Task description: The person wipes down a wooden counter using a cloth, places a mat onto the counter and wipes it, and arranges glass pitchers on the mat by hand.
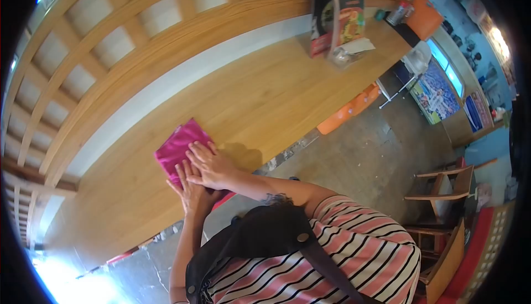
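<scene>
A magenta folded cloth [180, 145] lies on the long wooden counter [260, 110]. My right hand [211, 167] rests flat on the cloth's right part, fingers stretched out and slightly apart. Just below it, my left hand [192, 192] presses on the near edge of the same cloth, its fingers spread. The two hands touch or overlap near the right hand's thumb side. Neither hand grips the cloth, and part of its near edge is hidden under them.
Menu stands [348, 19] and a clear plastic-wrapped item [342, 56] are farther along the counter. A wooden lattice [160, 19] runs behind it. Orange stools [351, 108] sit under its front edge, and wooden chairs [442, 193] stand at right.
</scene>
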A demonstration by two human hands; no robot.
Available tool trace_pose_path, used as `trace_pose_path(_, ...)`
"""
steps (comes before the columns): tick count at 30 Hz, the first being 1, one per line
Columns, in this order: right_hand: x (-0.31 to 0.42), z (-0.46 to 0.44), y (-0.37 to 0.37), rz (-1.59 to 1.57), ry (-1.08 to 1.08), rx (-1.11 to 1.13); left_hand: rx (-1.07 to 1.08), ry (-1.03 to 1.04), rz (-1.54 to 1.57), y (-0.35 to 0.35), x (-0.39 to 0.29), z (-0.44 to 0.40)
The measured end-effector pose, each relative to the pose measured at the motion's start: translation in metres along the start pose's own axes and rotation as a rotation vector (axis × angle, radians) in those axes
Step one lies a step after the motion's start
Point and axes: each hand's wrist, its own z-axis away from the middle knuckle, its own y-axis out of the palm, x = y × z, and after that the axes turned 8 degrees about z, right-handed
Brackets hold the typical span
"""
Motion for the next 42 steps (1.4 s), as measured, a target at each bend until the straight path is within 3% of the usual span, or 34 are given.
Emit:
trace_pose_path(9, -0.259, 0.111, -0.078, 0.082, 0.36, -0.126, -0.002, 0.438, 0.064, 0.038, -0.249, -0.129)
trace_pose_path(12, -0.319, 0.132, -0.088, 0.079, 0.407, -0.259, -0.009, 0.542, 0.06, 0.046, -0.304, -0.161)
trace_pose_path(16, -0.366, 0.141, -0.097, -0.057, 0.412, -0.246, -0.065, 0.595, 0.075, 0.046, -0.337, -0.191)
trace_pose_path(18, -0.382, 0.143, -0.095, -0.315, 0.504, -0.555, -0.074, 0.606, 0.098, 0.044, -0.348, -0.201)
trace_pose_path(19, -0.392, 0.144, -0.092, -0.311, 0.509, -0.558, -0.086, 0.615, 0.12, 0.041, -0.352, -0.206)
trace_pose_path(21, -0.416, 0.142, -0.084, -0.821, 0.765, -0.938, -0.018, 0.592, 0.128, 0.024, -0.355, -0.224)
trace_pose_path(22, -0.427, 0.141, -0.093, -0.812, 0.77, -0.95, 0.075, 0.52, 0.214, 0.008, -0.356, -0.241)
trace_pose_path(23, -0.442, 0.146, -0.104, -1.014, 0.929, -0.97, 0.174, 0.448, 0.3, 0.0, -0.361, -0.256)
trace_pose_path(24, -0.453, 0.152, -0.116, -1.217, 1.091, -0.982, -0.102, 0.419, 0.412, 0.003, -0.369, -0.269)
trace_pose_path(25, -0.465, 0.153, -0.127, -1.201, 1.096, -0.998, -0.098, 0.438, 0.418, 0.006, -0.381, -0.287)
trace_pose_path(27, -0.491, 0.152, -0.149, -1.185, 1.245, -0.924, -0.385, 0.493, 1.449, 0.011, -0.411, -0.327)
trace_pose_path(28, -0.501, 0.149, -0.153, -1.17, 1.248, -0.929, -0.379, 0.497, 1.462, 0.018, -0.419, -0.348)
trace_pose_path(30, -0.519, 0.143, -0.155, -0.963, 1.302, -0.807, 0.203, 0.36, 1.966, 0.032, -0.425, -0.387)
trace_pose_path(31, -0.528, 0.144, -0.152, -0.959, 1.301, -0.809, 0.205, 0.363, 1.969, 0.043, -0.431, -0.395)
trace_pose_path(33, -0.541, 0.145, -0.148, -0.653, 1.305, -0.693, 0.125, 0.373, 1.963, 0.059, -0.438, -0.402)
trace_pose_path(37, -0.545, 0.148, -0.163, -0.744, 1.319, -0.616, 0.175, 0.445, 2.074, 0.065, -0.454, -0.382)
trace_pose_path(42, -0.549, 0.154, -0.17, -0.803, 1.242, -0.596, 0.046, 0.42, 2.179, 0.057, -0.465, -0.342)
